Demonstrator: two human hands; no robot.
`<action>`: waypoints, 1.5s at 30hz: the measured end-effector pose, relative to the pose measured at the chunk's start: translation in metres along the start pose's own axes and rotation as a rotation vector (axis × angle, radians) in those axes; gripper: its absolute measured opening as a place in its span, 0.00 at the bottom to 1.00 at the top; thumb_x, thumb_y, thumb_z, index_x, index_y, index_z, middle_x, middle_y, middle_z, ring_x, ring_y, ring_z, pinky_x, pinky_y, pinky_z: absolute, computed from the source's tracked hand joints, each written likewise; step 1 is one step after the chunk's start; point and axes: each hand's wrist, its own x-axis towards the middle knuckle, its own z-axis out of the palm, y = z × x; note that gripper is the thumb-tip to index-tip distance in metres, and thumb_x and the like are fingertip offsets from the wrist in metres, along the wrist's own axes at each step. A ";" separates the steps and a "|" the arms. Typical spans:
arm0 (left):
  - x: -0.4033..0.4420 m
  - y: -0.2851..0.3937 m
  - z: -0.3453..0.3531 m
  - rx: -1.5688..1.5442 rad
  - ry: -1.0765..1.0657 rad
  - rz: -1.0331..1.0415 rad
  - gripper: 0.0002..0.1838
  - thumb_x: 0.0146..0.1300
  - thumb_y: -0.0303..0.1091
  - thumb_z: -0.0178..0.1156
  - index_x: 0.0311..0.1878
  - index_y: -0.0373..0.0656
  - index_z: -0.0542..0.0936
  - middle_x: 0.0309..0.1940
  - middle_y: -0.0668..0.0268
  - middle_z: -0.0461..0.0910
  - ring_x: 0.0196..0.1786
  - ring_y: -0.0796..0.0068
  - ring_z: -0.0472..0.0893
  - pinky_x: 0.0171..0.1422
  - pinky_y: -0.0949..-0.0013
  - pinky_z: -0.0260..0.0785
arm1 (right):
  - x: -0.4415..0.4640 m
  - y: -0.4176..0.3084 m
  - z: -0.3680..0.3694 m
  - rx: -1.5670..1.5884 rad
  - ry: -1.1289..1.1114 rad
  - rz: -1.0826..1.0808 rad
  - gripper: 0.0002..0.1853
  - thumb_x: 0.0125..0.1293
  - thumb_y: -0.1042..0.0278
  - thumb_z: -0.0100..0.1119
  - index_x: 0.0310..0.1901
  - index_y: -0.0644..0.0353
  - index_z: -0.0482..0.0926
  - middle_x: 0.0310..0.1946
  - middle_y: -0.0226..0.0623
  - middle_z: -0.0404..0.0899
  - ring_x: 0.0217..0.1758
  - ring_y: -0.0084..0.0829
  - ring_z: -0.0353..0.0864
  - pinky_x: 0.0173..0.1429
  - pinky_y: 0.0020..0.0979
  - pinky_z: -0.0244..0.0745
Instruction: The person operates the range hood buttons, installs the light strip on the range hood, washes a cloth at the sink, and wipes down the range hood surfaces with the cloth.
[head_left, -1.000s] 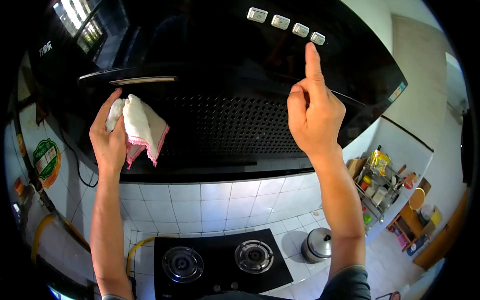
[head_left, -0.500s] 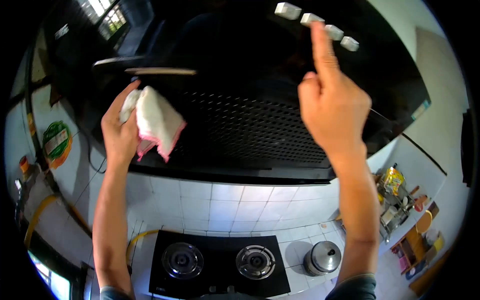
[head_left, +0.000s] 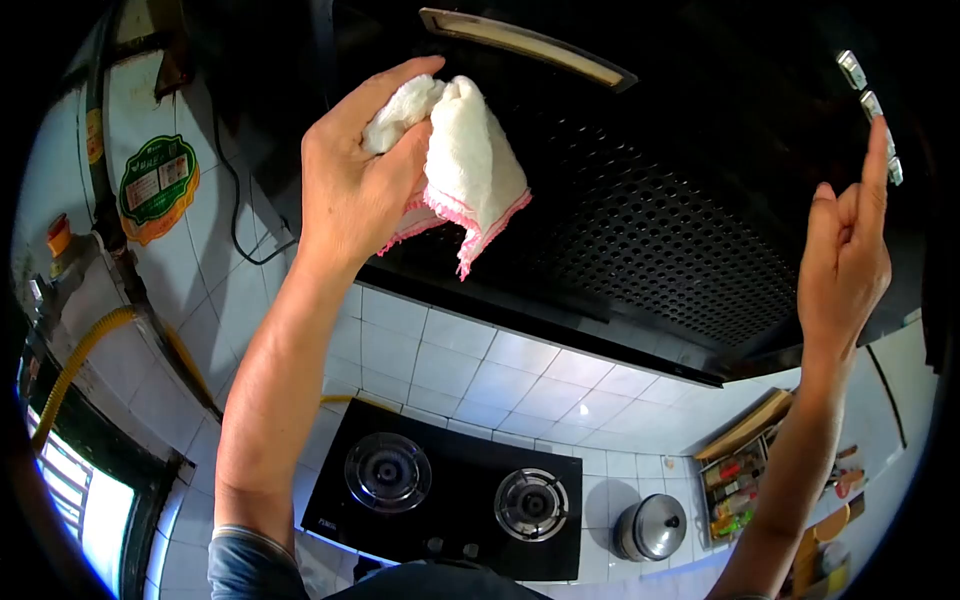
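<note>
My left hand grips a folded white cloth with a pink stitched edge. The cloth's corners hang below the fingers, in front of the black range hood. To the right, my right hand holds nothing; its index finger is stretched upward and the other fingers are curled. That fingertip is at the row of silvery buttons on the hood and covers part of the row. Whether a button is pressed in, I cannot tell. A long pale light strip lies above the cloth.
Below the hood stands a black two-burner gas stove. A lidded metal pot is right of it, beside a rack with bottles. At left are a yellow hose, a pipe and a green sticker on the tiles.
The view has turned, so the hood, the cloth and both hands appear further right. My left hand still grips the cloth, and my right index finger is still at the buttons.
</note>
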 end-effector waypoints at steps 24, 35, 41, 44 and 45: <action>0.001 0.006 -0.002 0.013 -0.015 0.022 0.23 0.62 0.21 0.60 0.62 0.39 0.84 0.51 0.58 0.86 0.52 0.71 0.85 0.60 0.68 0.75 | 0.005 -0.008 -0.006 0.007 -0.017 0.014 0.37 0.74 0.75 0.53 0.83 0.44 0.59 0.18 0.22 0.61 0.20 0.17 0.62 0.27 0.23 0.60; 0.001 0.004 -0.001 -0.046 -0.011 -0.021 0.23 0.61 0.17 0.58 0.61 0.36 0.83 0.52 0.60 0.86 0.54 0.73 0.83 0.64 0.69 0.73 | 0.012 -0.017 -0.008 0.098 0.086 -0.107 0.42 0.67 0.80 0.56 0.83 0.47 0.58 0.23 0.30 0.77 0.18 0.21 0.67 0.26 0.24 0.64; 0.000 0.001 0.000 -0.042 -0.018 -0.018 0.22 0.63 0.18 0.60 0.62 0.37 0.83 0.51 0.62 0.86 0.52 0.75 0.82 0.62 0.70 0.73 | 0.011 -0.015 -0.007 0.108 0.105 -0.101 0.42 0.66 0.79 0.57 0.82 0.47 0.60 0.16 0.27 0.65 0.17 0.20 0.64 0.26 0.23 0.61; 0.001 0.003 0.002 -0.002 -0.001 -0.009 0.22 0.63 0.19 0.60 0.62 0.38 0.83 0.50 0.63 0.86 0.51 0.75 0.82 0.61 0.70 0.74 | 0.013 -0.016 -0.008 0.105 0.106 -0.094 0.41 0.66 0.79 0.57 0.82 0.46 0.61 0.15 0.28 0.65 0.17 0.21 0.65 0.26 0.24 0.62; 0.000 0.004 0.001 0.001 0.001 -0.026 0.22 0.64 0.20 0.60 0.62 0.38 0.83 0.50 0.63 0.86 0.51 0.75 0.82 0.61 0.70 0.74 | 0.013 -0.017 -0.009 0.095 0.100 -0.090 0.41 0.66 0.79 0.57 0.81 0.45 0.61 0.15 0.28 0.65 0.17 0.21 0.65 0.26 0.25 0.62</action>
